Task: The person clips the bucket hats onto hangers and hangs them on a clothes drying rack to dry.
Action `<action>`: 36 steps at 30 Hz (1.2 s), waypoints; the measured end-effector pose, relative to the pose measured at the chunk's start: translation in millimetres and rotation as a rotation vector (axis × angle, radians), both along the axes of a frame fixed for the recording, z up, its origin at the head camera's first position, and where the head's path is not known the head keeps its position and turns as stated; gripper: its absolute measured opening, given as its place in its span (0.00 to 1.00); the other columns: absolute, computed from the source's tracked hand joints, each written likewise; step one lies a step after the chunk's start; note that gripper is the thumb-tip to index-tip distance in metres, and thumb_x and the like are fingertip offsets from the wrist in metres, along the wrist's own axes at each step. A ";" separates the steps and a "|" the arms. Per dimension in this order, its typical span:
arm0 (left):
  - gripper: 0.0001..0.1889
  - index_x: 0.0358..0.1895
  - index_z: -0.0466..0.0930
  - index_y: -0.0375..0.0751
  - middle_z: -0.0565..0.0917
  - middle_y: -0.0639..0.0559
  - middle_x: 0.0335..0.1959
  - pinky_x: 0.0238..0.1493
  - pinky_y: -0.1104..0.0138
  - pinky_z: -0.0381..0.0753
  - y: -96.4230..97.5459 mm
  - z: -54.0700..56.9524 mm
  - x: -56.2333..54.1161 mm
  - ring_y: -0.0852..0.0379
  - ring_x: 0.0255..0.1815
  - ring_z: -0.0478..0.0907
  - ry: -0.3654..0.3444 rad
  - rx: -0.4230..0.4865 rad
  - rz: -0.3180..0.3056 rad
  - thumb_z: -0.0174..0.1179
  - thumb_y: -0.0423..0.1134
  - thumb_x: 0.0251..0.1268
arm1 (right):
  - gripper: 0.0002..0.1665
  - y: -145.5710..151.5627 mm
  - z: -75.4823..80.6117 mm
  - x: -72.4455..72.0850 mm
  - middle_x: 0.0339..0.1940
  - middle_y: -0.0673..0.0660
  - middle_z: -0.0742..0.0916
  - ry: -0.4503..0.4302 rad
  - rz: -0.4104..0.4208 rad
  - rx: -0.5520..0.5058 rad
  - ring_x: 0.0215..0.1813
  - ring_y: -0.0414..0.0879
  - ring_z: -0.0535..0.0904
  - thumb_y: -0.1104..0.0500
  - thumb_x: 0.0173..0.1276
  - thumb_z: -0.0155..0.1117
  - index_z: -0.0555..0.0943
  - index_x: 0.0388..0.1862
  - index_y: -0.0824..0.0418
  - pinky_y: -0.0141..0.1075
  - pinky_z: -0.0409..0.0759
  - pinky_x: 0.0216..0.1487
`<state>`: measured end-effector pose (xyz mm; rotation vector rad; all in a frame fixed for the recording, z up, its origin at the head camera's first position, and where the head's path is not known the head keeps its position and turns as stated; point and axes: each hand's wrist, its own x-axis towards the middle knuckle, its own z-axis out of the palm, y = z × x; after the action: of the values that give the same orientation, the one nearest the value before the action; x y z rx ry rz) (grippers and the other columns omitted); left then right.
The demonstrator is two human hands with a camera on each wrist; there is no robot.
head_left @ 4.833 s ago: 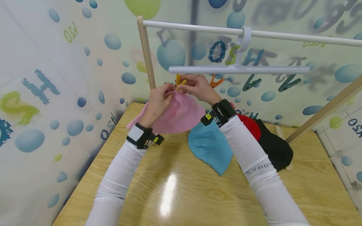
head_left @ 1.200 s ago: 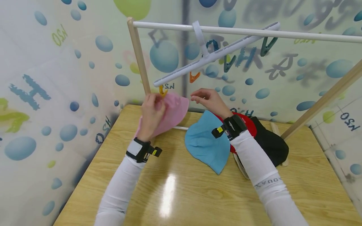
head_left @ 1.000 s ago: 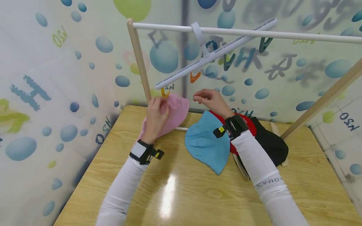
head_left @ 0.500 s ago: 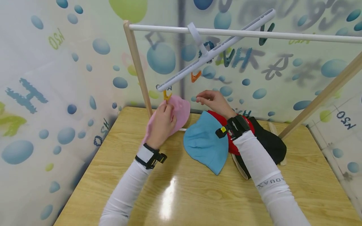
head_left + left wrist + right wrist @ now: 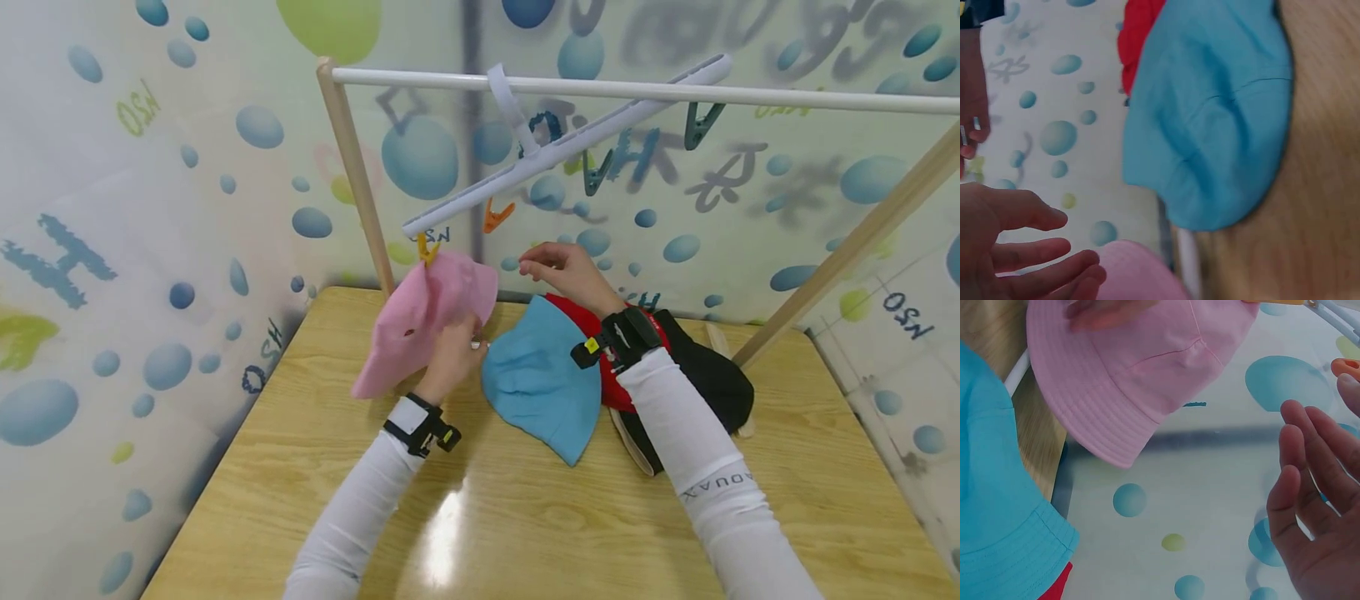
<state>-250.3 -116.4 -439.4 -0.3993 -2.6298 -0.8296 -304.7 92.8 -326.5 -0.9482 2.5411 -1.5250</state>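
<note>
While the pink hat hangs from the yellow peg on the tilted white hanger in the head view, your left hand sits at its lower brim and your right hand hovers beside it. Your left wrist view shows relaxed, spread fingers near the blue hat. Your right wrist view shows straight fingers, holding nothing
</note>
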 end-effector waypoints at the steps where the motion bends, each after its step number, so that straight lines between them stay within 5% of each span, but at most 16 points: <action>1: 0.08 0.35 0.76 0.31 0.80 0.41 0.28 0.33 0.54 0.75 -0.1 -4.3 0.3 0.44 0.30 0.77 -0.024 0.006 -0.002 0.65 0.27 0.53 | 0.16 0.7 -2.5 -2.5 0.44 0.66 0.84 -0.003 -0.003 0.000 0.40 0.50 0.76 0.63 0.72 0.58 0.79 0.53 0.72 0.36 0.72 0.38; 7: 0.03 0.26 0.77 0.33 0.75 0.48 0.21 0.24 0.61 0.71 -0.4 -28.4 4.4 0.51 0.24 0.72 -0.161 -0.021 0.011 0.62 0.27 0.51 | 0.17 7.0 -24.4 -24.9 0.45 0.64 0.84 -0.006 0.003 -0.012 0.41 0.52 0.76 0.61 0.72 0.59 0.78 0.54 0.71 0.40 0.74 0.42; 12: 0.15 0.14 0.66 0.44 0.64 0.56 0.14 0.16 0.65 0.60 1.5 -45.0 6.2 0.56 0.19 0.65 -0.326 -0.069 0.084 0.62 0.32 0.51 | 0.18 9.6 -27.2 -29.0 0.45 0.60 0.85 -0.004 0.006 -0.015 0.42 0.50 0.77 0.57 0.71 0.61 0.80 0.54 0.67 0.39 0.74 0.44; 16: 0.18 0.11 0.63 0.46 0.63 0.56 0.13 0.15 0.65 0.60 3.4 -51.6 7.3 0.55 0.18 0.65 -0.388 -0.084 0.120 0.63 0.34 0.51 | 0.19 7.2 -23.2 -29.7 0.44 0.57 0.85 0.011 -0.002 -0.001 0.43 0.49 0.77 0.53 0.71 0.62 0.81 0.54 0.63 0.39 0.74 0.43; 25: 0.16 0.17 0.67 0.46 0.72 0.50 0.21 0.21 0.57 0.69 12.1 -56.0 0.5 0.52 0.25 0.72 -0.468 -0.153 0.157 0.66 0.36 0.53 | 0.20 0.0 -3.8 -36.3 0.55 0.61 0.82 0.096 0.025 -0.039 0.55 0.52 0.76 0.61 0.71 0.59 0.75 0.60 0.68 0.43 0.74 0.54; 31: 0.14 0.18 0.68 0.44 0.74 0.48 0.21 0.22 0.57 0.71 20.1 -56.6 -2.7 0.49 0.27 0.74 -0.436 -0.139 0.140 0.65 0.32 0.52 | 0.23 -12.2 29.5 -21.2 0.60 0.68 0.78 0.126 0.011 -0.068 0.61 0.58 0.73 0.68 0.73 0.54 0.68 0.64 0.75 0.45 0.73 0.57; 36: 0.08 0.24 0.71 0.39 0.78 0.42 0.26 0.28 0.53 0.75 24.0 -56.3 -2.3 0.41 0.33 0.79 -0.397 -0.124 0.120 0.60 0.27 0.51 | 0.22 -18.7 40.8 -22.7 0.60 0.68 0.77 0.130 0.007 -0.090 0.60 0.58 0.74 0.71 0.72 0.52 0.68 0.63 0.74 0.42 0.72 0.59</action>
<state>-252.6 -92.5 -495.7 -0.1128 -3.0454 -0.7748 -327.4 74.1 -285.7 -1.1006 2.5707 -1.6407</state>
